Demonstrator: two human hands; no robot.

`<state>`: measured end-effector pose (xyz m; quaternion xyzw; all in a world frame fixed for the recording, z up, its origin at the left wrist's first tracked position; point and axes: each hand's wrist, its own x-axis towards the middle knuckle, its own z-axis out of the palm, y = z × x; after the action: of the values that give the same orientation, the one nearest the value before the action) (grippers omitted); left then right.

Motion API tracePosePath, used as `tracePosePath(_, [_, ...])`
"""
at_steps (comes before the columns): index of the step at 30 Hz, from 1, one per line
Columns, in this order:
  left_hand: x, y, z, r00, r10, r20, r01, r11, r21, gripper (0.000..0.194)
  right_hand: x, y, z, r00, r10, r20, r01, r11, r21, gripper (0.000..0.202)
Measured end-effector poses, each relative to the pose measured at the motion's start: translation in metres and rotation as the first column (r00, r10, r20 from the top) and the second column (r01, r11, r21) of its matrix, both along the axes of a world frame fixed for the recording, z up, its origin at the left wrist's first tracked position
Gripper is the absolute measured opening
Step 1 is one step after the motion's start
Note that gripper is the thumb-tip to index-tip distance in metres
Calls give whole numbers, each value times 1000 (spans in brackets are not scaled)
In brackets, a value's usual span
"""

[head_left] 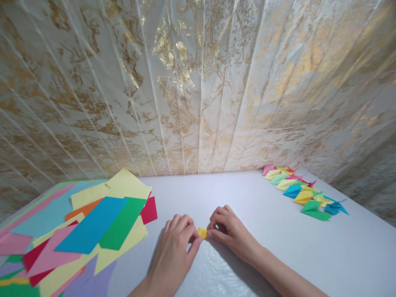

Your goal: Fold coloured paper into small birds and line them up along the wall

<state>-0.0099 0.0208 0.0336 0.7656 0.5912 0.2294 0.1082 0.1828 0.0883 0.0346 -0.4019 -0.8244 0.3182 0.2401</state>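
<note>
A small piece of folded yellow paper (202,233) is held between my two hands, low in the middle of the view. My left hand (177,243) pinches its left side between thumb and fingers. From the right, my right hand (229,231) grips the opposite edge with thumb and forefinger, the other fingers curled. The finer folds of the paper are too small to make out.
Coloured paper sheets, with a blue one (93,225) and a green one (122,222) on top, overlap on the left of the white table (185,189). Several folded paper figures (305,197) line the right side. A patterned gold-and-white curtain (185,103) hangs behind.
</note>
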Motion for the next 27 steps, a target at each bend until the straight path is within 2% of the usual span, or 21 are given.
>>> tracePosePath(5, [0,-1,1,1000,4,-29,-4,1000,-14,14,-3,-1,-2,999,0,38,0,1000,-1,14])
tracePosePath(15, [-2,2,-8,995,74,-65,-73,997,14,15,-11,-9,0,993,-9,122,2,999,53,14])
tracePosePath(27, [0,2,-6,994,84,-69,-84,996,5,14,-12,-9,3,978,-16,209,-9,993,114,12])
